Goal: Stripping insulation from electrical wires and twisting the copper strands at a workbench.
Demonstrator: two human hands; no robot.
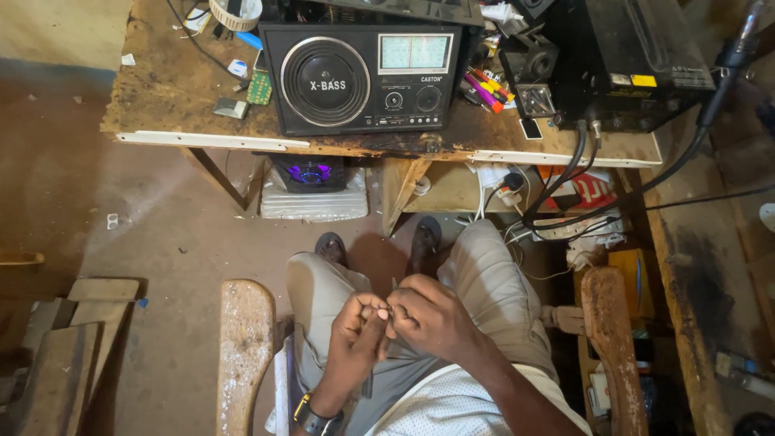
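Hands meet over the lap, fingertips pinched together. Left hand (355,331), watch at the wrist, and right hand (428,315) both close narrowly on a small thin part (391,311); what it is cannot be told. It sits between the thumbs, above the grey trousers (484,274). Black radio (363,77) stands at the front edge of the worn workbench (161,97), well apart from the hands.

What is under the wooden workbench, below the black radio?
Under the workbench, below the radio, stands a small speaker glowing purple, on a white block. Right of it, tangled cables. Anything further back is hidden by the benchtop.
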